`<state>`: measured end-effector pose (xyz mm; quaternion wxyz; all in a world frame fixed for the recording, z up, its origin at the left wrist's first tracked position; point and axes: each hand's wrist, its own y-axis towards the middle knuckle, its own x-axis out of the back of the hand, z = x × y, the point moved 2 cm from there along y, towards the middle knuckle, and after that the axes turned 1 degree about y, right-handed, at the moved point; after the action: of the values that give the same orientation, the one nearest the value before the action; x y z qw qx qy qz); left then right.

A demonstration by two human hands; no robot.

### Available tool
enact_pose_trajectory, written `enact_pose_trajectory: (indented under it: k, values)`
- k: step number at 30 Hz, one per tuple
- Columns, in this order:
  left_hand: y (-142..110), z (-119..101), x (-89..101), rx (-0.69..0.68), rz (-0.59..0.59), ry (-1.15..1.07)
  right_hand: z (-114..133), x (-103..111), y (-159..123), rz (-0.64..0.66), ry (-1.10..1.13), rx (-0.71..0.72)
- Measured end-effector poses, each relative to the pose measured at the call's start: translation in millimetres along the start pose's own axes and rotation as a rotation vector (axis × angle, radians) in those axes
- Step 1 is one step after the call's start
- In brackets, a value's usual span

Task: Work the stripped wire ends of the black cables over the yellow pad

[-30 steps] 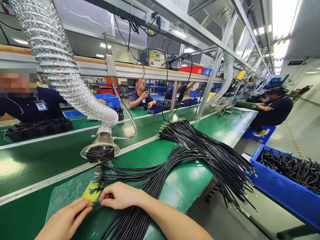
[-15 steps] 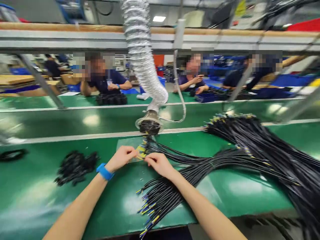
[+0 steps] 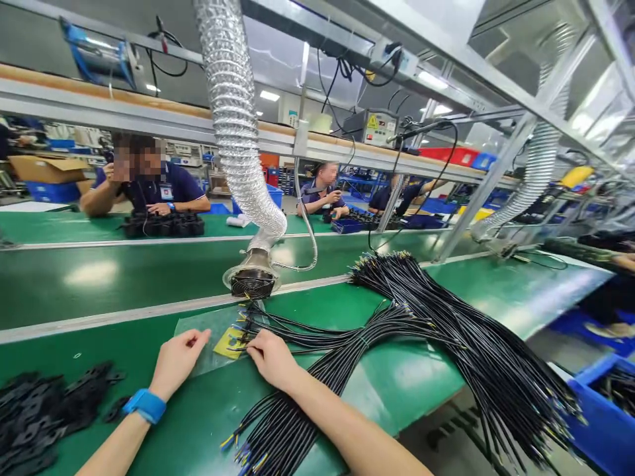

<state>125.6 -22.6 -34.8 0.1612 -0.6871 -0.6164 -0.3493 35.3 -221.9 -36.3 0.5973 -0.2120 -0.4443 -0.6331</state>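
Observation:
My right hand pinches the end of a thin black cable at a yellow card. To the left, my left hand, below a blue wristband, hovers apart from the card with thumb and forefinger pressed together; anything between them is too small to make out. A clear plastic sheet lies under the card. Stripped cable ends with blue and yellow wires rest at its right edge. From there a bundle of black cables runs right, passing beneath my right forearm.
A silver flexible duct hangs down to a round hood just beyond the card. Black plastic parts are heaped at left. A larger cable pile overhangs the bench's right edge, near a blue bin. Co-workers sit opposite.
My left hand has drawn away from the yellow card to the left, while my right hand stays beside the card. The view has swung to the right, showing more of the bench there.

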Motion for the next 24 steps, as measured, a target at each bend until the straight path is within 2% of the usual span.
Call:
enact_pose_trajectory:
  k: [5, 10, 18, 24]
  values:
    - [-2, 3, -0.4, 0.052, 0.033, 0.032, 0, 3, 1, -0.053, -0.056, -0.085]
    - [-2, 4, -2.8, 0.037, 0.07, 0.081, -10, 4, 7, -0.103, -0.086, -0.136]
    - [-8, -5, -7.2, -0.021, 0.09, 0.165, -19, 8, 7, -0.15, -0.06, -0.105]
    - [-8, -5, -10.9, 0.023, 0.092, 0.182, -21, -4, 7, -0.072, -0.039, -0.039]
